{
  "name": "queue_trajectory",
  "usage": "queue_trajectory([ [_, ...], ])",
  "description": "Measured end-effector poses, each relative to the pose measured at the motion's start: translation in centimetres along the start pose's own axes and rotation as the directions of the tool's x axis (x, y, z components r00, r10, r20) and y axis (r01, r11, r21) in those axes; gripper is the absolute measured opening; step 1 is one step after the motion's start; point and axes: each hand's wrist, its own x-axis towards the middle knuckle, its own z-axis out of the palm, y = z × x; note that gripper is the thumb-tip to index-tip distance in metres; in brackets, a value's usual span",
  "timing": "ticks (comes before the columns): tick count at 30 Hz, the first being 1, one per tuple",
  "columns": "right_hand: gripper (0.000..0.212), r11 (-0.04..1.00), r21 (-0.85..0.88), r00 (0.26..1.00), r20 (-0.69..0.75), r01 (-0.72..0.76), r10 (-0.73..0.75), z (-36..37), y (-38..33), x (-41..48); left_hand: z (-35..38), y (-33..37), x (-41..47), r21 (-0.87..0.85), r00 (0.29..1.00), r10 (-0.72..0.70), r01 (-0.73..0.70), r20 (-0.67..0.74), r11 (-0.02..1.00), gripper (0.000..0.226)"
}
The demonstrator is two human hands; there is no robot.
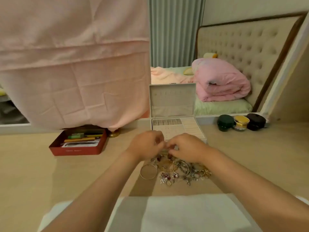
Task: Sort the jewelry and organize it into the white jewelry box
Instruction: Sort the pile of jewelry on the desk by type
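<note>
the white hinged jewelry box (172, 104) stands open on the pale wooden bench (250, 156), lid upright, tray split into small compartments. left of it, a red metal tin (77, 152) holds what seem to be pens. the left hand (145, 145) and right hand (187, 148) meet with fingers curled, above the tangled jewelry pile (180, 169) just before the box; whether they pinch anything, i cannot tell. a pink cloth (66, 72) hangs behind.

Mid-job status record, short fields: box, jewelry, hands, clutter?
box: white jewelry box, lid upright, trays exposed
jewelry: tangled pile on table before box; silver bangle at its left edge
hands: left hand and right hand, fingertips meeting over pile's far edge
grip: held item too small to tell
clutter: red tin left; three round cases right
</note>
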Motion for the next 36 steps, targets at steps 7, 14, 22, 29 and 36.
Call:
queue_trajectory([
  [7, 0.022, 1.0, 0.001, 1.0, 0.015, -0.025, 0.025, 4.5, -2.1, -2.2, 3.6, -2.9, -5.6, -0.016, 0.99, -0.125, 0.126, 0.062, 0.992, 0.016],
  [14, 0.025, 0.999, -0.008, 0.997, 0.059, -0.045, 0.045, 5.9, -3.2, -0.5, 4.7, -5.8, -7.6, 0.06, 0.978, -0.13, 0.122, 0.165, 0.991, 0.048],
  [22, 0.021, 0.997, 0.066, 0.997, 0.063, -0.045, 0.041, 6.0, -2.5, 2.9, 3.3, -7.9, -5.8, -0.007, 0.978, -0.183, 0.185, 0.097, 0.983, 0.019],
  [29, 0.016, 0.997, 0.079, 0.993, 0.114, -0.024, 0.015, 7.7, -3.5, 5.5, 4.3, -8.8, -5.6, 0.03, 0.984, -0.166, 0.165, 0.057, 0.986, 0.011],
  [36, 0.01, 0.966, 0.251, 0.998, -0.003, -0.065, 0.068, 8.7, -4.4, 7.2, 3.5, -10.9, -4.9, -0.369, 0.969, -0.229, 0.18, -0.095, 0.912, 0.011],
])
